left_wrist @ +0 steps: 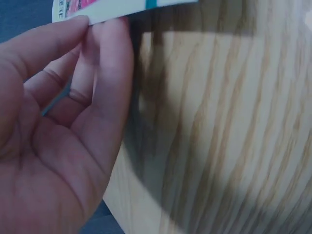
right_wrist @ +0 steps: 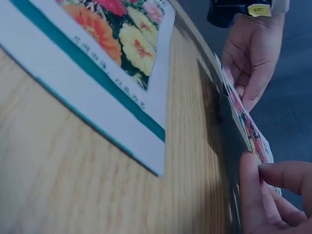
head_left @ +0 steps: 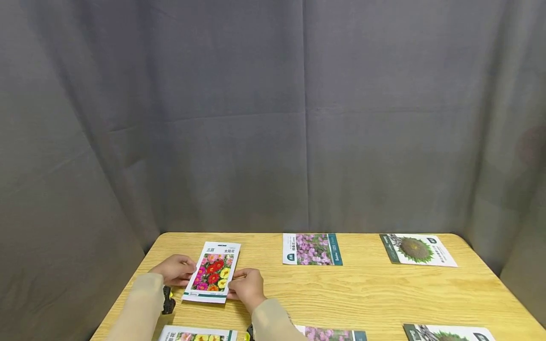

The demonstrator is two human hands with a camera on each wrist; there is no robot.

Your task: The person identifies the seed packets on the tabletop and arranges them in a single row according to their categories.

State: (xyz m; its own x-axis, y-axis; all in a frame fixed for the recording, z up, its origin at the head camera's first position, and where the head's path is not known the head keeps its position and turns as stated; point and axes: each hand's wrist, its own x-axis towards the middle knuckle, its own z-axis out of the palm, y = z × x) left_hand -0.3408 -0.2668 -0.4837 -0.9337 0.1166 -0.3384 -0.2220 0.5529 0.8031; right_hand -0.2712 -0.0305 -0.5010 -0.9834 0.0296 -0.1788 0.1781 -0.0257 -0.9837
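A seed packet with red, pink and yellow flowers is held by both hands at the left of the wooden table. My left hand pinches its left edge; in the left wrist view, the thumb and fingers of that hand meet at the packet's white border. On the opposite edge, my right hand grips near the lower corner. From the right wrist, the packet appears tilted and raised off the tabletop, between the left hand and the right hand.
A similar flower packet lies at the near left edge. Two purple-flower packets and two sunflower packets lie further right, one of each at the back and one at the front. Grey curtains surround the table.
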